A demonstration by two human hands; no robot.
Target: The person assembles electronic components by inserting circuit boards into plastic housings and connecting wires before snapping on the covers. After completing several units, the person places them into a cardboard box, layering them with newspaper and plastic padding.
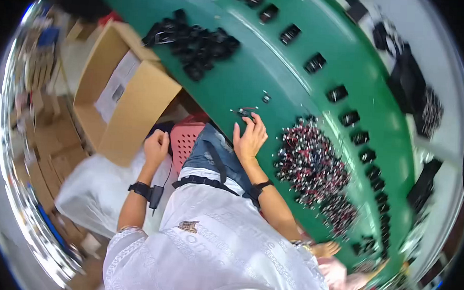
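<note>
My right hand (251, 139) is over the edge of the green table, thumb and fingers apart. Its fingertips are at a small dark part with red and black wires (244, 112), and no grip on it shows. Just beyond lies another small dark part (266, 98) with short leads. To the right spreads a big heap of small wired parts (312, 162) in red, black and white. My left hand (157, 143) hangs off the table beside a pink perforated chair (183, 145), its fingers curled in. Whatever may be inside them is hidden.
A pile of black housings (192, 43) lies at the far left of the green table (241, 74). Black units (315, 63) stand in a curved row along the far side. An open cardboard box (139, 106) adjoins the table edge. Another person's hand (325, 249) shows at lower right.
</note>
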